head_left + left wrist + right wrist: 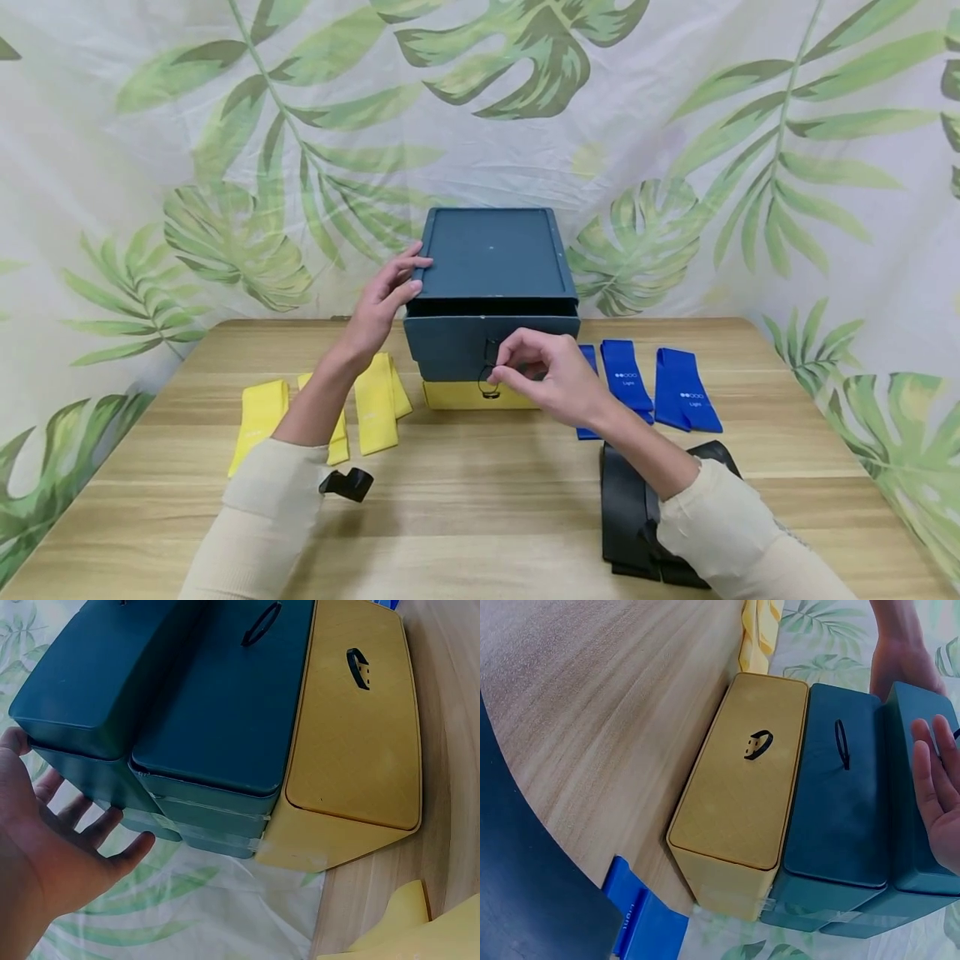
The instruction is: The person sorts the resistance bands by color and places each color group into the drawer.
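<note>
A stack of drawers has dark teal upper units (pixel 491 250) and a yellow bottom drawer (pixel 360 750). The top teal drawer (pixel 450 342) stands partly pulled out, with a dark gap behind its front. My left hand (pixel 378 308) rests against the left side and top edge of the casing, fingers spread in the left wrist view. My right hand (pixel 555 375) is at the top drawer's front, thumb and forefinger pinching its black loop handle (pixel 956 733). A second black loop handle (pixel 842 746) is on the teal drawer below. The drawers' contents are hidden.
Yellow bands (pixel 377 412) lie left of the stack, partly behind my left forearm. Blue bands (pixel 626 375) marked "Light" lie to the right. Black bands (pixel 626 517) lie nearer, partly under my right forearm. A leaf-patterned cloth (pixel 360 108) hangs behind the table.
</note>
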{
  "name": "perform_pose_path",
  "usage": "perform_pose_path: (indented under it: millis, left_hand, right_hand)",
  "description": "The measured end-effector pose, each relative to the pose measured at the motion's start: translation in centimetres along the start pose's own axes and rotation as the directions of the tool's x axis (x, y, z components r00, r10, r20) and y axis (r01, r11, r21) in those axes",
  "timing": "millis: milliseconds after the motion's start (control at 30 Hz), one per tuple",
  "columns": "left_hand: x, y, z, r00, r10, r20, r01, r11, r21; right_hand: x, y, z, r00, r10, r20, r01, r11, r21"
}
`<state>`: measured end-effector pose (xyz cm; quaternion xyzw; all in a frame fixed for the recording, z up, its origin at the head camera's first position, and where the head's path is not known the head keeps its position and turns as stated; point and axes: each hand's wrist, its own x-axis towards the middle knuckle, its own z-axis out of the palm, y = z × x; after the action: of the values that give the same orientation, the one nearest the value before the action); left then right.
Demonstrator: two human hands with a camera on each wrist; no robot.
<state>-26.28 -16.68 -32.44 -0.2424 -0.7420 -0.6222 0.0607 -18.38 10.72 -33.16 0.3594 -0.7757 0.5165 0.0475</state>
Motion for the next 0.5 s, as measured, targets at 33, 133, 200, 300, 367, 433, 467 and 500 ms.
perform_pose_path:
  millis: [33,133,200,300,367,433,467,500]
  left_hand:
    - [0.06,-0.06,0.07,1.000,0.001,0.000,-0.001,1.000,0.001]
    - [0.19,-0.24,0.22,1.000,0.005,-0.006,-0.005,1.000,0.009]
    - [0.17,-0.21,0.27,1.000,0.005,-0.012,-0.005,1.000,0.010]
    - [0.16,-0.17,0.35,1.000,0.002,-0.022,-0.002,1.000,0.007]
    - [0.17,-0.14,0.41,1.000,-0.001,-0.028,0.001,1.000,0.005]
    - [0.23,-0.16,0.44,0.999,0.000,-0.034,0.000,1.000,0.005]
    - [0.26,-0.17,0.45,0.999,0.001,-0.035,-0.001,1.000,0.006]
    - [0.29,-0.19,0.45,0.999,0.003,-0.036,-0.003,1.000,0.006]
  right_hand:
    - [-0.04,-0.06,0.01,1.000,0.000,0.003,0.000,1.000,-0.004]
    - [-0.11,-0.16,0.03,1.000,0.002,0.010,-0.002,1.000,-0.008]
    - [-0.10,-0.18,0.06,1.000,0.000,0.016,0.000,1.000,-0.007]
    - [-0.06,-0.24,0.06,1.000,-0.002,0.023,0.002,1.000,-0.007]
    - [-0.04,-0.28,0.04,1.000,-0.006,0.024,0.006,1.000,-0.008]
    - [-0.01,-0.31,0.02,1.000,-0.008,0.022,0.008,1.000,-0.007]
    - [0.00,-0.32,0.01,1.000,-0.007,0.022,0.007,1.000,-0.004]
    - [0.00,-0.32,0.01,1.000,-0.005,0.022,0.005,1.000,-0.002]
